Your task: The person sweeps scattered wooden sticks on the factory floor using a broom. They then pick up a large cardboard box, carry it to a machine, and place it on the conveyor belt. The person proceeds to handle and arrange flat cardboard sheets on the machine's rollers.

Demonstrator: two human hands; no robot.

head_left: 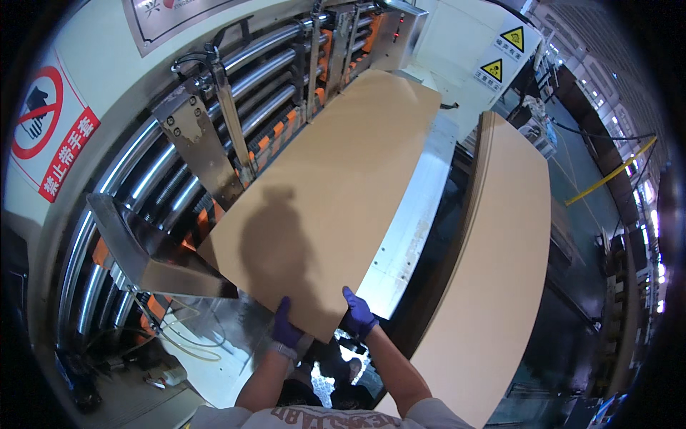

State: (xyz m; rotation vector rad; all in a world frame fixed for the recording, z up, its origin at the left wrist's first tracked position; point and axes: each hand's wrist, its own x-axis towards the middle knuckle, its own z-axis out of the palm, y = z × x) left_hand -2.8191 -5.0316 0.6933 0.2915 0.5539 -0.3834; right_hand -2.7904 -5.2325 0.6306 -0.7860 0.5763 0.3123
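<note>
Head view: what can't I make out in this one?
All in the head view:
- Finger placement of the left hand and right hand: hidden beneath the cardboard sheet.
- White machine bed under the sheet: covered by it.
- Near end of the cardboard stack: cut off by the lower edge, partly behind the right arm.
- Pale heap beyond the stack: too small to identify.

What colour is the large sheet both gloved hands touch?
The sheet is light brown, shown in head view.

Bright light is casting a soft shadow [275, 239] on the cardboard sheet [350, 164] and glinting off rollers [264, 72], while dark fisheye edges are curving.
</note>
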